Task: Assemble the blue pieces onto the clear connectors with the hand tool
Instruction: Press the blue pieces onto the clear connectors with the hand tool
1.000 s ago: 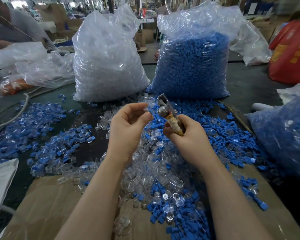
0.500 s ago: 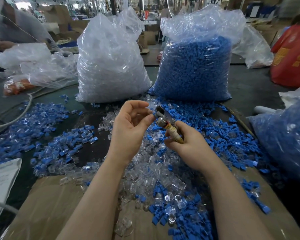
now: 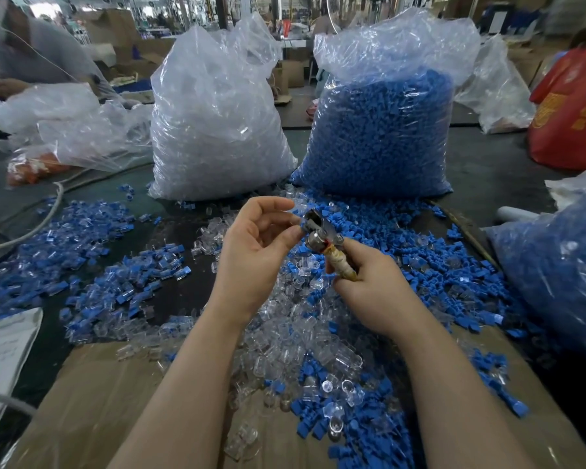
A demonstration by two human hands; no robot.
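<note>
The right hand [image 3: 376,292] grips the hand tool [image 3: 325,243] by its tape-wrapped handle, fingers [image 3: 359,252] curled round it, the metal head tilted up and toward the left hand [image 3: 251,255]; the left hand's thumb and forefinger are brought together right at the tool's head, pinching something too small and hidden to name, the other fingers loosely curled above the palm; directly under both hands lies a heap of clear connectors [image 3: 305,340], spread on the tabletop [image 3: 183,292] and onto a sheet of cardboard [image 3: 92,407] nearer the person; loose blue pieces [image 3: 420,252] lie scattered just beyond and to the right of the right hand's fingers, with more of them mixed among the clear ones below the wrists; well to the left of the left hand sits a spread of joined blue-and-clear parts [image 3: 129,286]; beyond the fingers, at the far side, stand two full plastic sacks side by side, the sack of clear connectors [image 3: 217,123] on the left and the sack of blue pieces [image 3: 379,130] on the right; another bag of blue parts [image 3: 555,272] lies far to the right of the right hand; a white cable [image 3: 41,218] curves across the tabletop far to the left.
</note>
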